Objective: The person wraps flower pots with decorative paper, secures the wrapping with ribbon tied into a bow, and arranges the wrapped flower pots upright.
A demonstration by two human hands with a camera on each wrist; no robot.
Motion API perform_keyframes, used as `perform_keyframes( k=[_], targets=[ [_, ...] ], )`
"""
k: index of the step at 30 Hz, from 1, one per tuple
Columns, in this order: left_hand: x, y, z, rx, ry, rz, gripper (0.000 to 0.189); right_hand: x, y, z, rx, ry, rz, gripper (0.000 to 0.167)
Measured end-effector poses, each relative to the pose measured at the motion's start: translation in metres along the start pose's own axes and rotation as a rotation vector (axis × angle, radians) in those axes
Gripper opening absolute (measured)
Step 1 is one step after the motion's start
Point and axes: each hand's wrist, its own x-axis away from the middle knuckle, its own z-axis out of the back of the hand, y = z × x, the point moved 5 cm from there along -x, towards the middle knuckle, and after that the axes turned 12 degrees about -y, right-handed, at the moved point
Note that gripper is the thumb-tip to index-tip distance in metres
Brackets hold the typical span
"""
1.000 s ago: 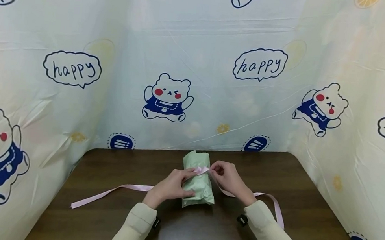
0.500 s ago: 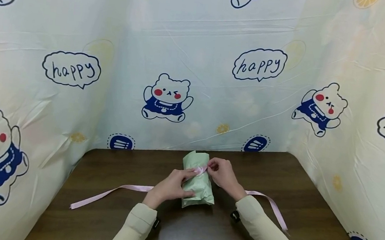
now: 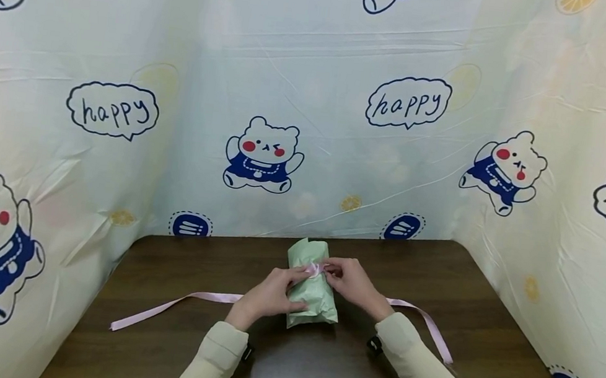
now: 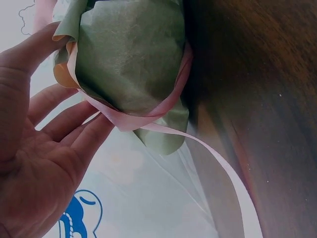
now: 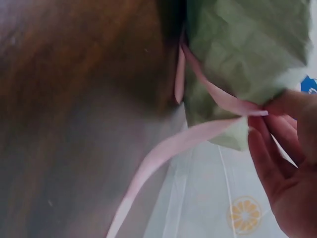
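Observation:
A package [image 3: 317,303] wrapped in pale green paper lies lengthwise on the table, with a pink ribbon [image 3: 314,269] crossing its top. My left hand [image 3: 267,291] holds the package from its left side, fingertips at the ribbon and thumb lower on the paper. In the left wrist view, the ribbon [image 4: 225,171] loops around the package [image 4: 131,54] and trails off. From the right, my right hand [image 3: 356,285] pinches the ribbon over the package. The right wrist view has the ribbon [image 5: 168,146] bent back between thumb and fingers of that hand [image 5: 292,163].
One loose ribbon tail [image 3: 148,313] stretches left over the dark wooden table [image 3: 170,267]; another tail [image 3: 435,332] curves out beyond my right forearm. A printed curtain [image 3: 327,173] with bears and "happy" bubbles encloses the table at the back and sides.
My right hand has moved left, rising slightly and then lowering onto the ribbon over the package. The right ribbon tail shifted a little. My left hand stays put.

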Motion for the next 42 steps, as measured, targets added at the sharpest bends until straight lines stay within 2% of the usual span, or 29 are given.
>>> perform_keyframes(
  k=[3, 7, 15, 18, 20, 27, 30, 33, 36, 39, 42],
  targets=[
    [0.0, 0.001, 0.0, -0.016, -0.004, 0.009, 0.073, -0.001, -0.001, 0.002, 0.014, 0.054, 0.006, 0.031],
    [0.0, 0.002, 0.0, -0.027, -0.003, 0.018, 0.073, -0.001, -0.001, 0.006, -0.051, 0.056, 0.003, 0.033],
    [-0.001, 0.004, -0.001, -0.045, -0.004, 0.018, 0.071, 0.0, 0.0, 0.002, -0.152, -0.143, -0.044, 0.037],
    [-0.001, 0.004, -0.001, -0.037, -0.01, 0.025, 0.072, 0.001, -0.004, 0.005, -0.168, -0.163, -0.029, 0.039],
    [-0.002, 0.003, -0.001, -0.037, -0.008, 0.027, 0.071, 0.002, -0.007, 0.007, -0.171, -0.148, -0.017, 0.037],
    [-0.002, 0.002, 0.0, -0.05, -0.003, 0.032, 0.07, 0.004, -0.003, 0.018, -0.087, 0.012, -0.022, 0.013],
    [-0.001, 0.004, 0.001, -0.049, -0.005, 0.037, 0.069, 0.006, -0.003, 0.02, -0.038, 0.005, -0.048, 0.013],
    [-0.001, 0.006, 0.002, -0.051, -0.002, 0.035, 0.07, 0.007, -0.005, 0.023, 0.057, -0.014, -0.084, 0.016],
    [0.0, 0.007, 0.002, -0.048, -0.007, 0.039, 0.071, 0.01, -0.009, 0.029, 0.136, 0.015, -0.105, 0.016],
    [-0.001, 0.006, 0.002, -0.049, -0.01, 0.054, 0.071, 0.013, -0.011, 0.034, 0.104, 0.046, -0.102, 0.018],
    [-0.001, 0.005, 0.001, -0.048, -0.01, 0.067, 0.07, 0.014, -0.01, 0.034, -0.032, 0.019, -0.086, 0.024]
  ],
)
